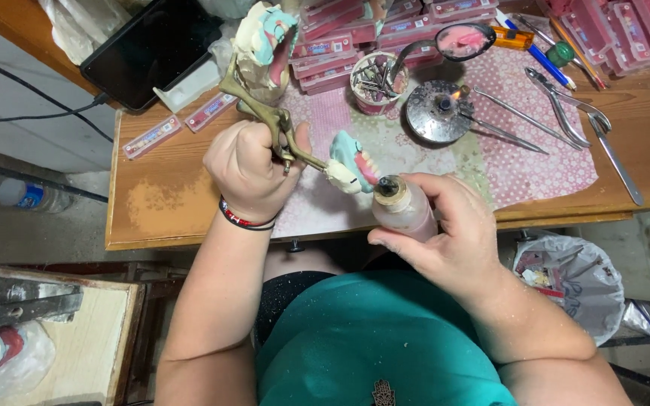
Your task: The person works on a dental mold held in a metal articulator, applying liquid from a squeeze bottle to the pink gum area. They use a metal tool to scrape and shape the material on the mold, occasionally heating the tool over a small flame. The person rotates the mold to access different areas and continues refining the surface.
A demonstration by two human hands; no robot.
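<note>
My left hand (248, 171) grips a brass dental articulator (271, 120) over the wooden table's (159, 203) front edge. The frame carries plaster models with pink wax and teal parts: one model (353, 163) sits at its lower end, another (265, 45) at the upper end. My right hand (445, 233) holds a small bottle of pink liquid (402, 209) upright, its open neck just below and touching close to the lower model's teeth. A red and black bracelet rings my left wrist.
A small lit burner (438, 111) stands behind on a pink dotted cloth (543, 162). Metal hand tools (566, 113), a cup of burs (376, 81), stacked pink tooth boxes (340, 45) and a dark tablet (152, 49) lie around. A waste bag (573, 274) sits lower right.
</note>
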